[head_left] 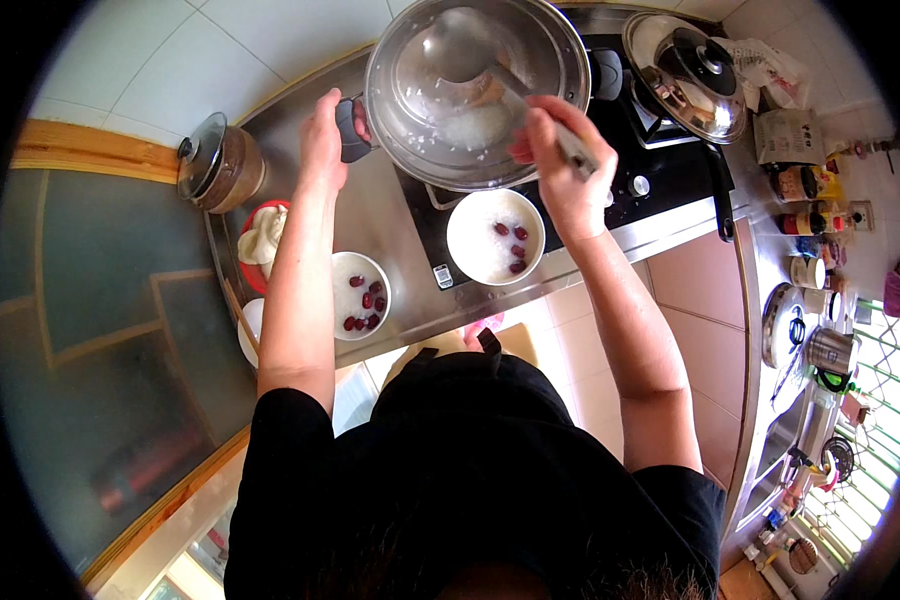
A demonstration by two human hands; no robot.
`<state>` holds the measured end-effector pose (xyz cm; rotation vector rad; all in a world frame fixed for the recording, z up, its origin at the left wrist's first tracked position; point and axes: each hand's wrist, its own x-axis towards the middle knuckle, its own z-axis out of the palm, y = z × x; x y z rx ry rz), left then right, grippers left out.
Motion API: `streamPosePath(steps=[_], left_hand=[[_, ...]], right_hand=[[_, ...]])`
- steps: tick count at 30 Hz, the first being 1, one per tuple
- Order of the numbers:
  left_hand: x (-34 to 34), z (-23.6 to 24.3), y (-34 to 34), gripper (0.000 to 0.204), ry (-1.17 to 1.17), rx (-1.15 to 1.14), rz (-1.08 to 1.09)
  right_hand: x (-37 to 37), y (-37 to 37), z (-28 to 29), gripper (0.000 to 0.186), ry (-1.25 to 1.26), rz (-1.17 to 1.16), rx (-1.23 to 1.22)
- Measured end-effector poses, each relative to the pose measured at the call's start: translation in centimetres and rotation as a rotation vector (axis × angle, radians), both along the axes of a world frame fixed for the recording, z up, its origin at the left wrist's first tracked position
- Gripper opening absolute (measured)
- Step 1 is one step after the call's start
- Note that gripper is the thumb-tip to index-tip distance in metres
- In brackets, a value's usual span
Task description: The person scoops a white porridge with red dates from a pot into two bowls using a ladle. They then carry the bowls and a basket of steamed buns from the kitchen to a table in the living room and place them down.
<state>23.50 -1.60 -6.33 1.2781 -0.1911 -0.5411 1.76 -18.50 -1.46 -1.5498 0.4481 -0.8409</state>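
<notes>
Shirt (470, 450): nearest me.
Left hand (322, 145): grips pot (395, 90).
Right hand (575, 175): grips ladle (512, 84).
Bowl (461, 268) between hands: 1 pot slip could splash it.

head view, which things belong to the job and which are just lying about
Seemingly in use:
wide silver metal pot, its grey handle in left hand
long-handled silver metal ladle, in right hand
two round white bowls with dark-red fruits

Seemingly just lying about:
brown pot with glass lid
round metal lid with black knob
</notes>
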Motion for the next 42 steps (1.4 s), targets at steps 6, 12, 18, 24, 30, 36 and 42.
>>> streamPosePath(steps=[6, 12, 18, 24, 30, 36, 42], left_hand=[[0.8, -0.1, 0.5, 0.039, 0.025, 0.01, -0.087], [1.1, -0.4, 1.5, 0.037, 0.118, -0.098, -0.215], [0.7, -0.1, 1.4, 0.036, 0.172, -0.167, -0.264], [0.5, -0.3, 1.5, 0.035, 0.173, -0.111, -0.203], [0.3, -0.4, 1.5, 0.033, 0.191, -0.143, -0.207], [0.3, -0.5, 1.0, 0.034, 0.191, -0.156, -0.208], [-0.1, -0.5, 0.6, 0.036, 0.146, -0.132, -0.146]], right_hand=[[-3.4, -2.1, -0.1, 0.024, 0.206, 0.545, -1.051], [-7.1, -2.9, 0.2, 0.025, 0.41, 0.79, -1.217], [-7.7, -2.5, -0.9, 0.028, 0.415, 0.832, -0.365], [-8.1, -0.1, 0.5, 0.029, 0.604, 0.544, 0.463], [-8.7, 2.0, -1.4, 0.028, 0.663, 0.414, -0.039], [-9.9, 2.4, -3.0, 0.047, 0.533, 0.457, -0.391], [-13.1, -0.5, -5.6, 0.062, 0.705, 0.419, -0.913]])
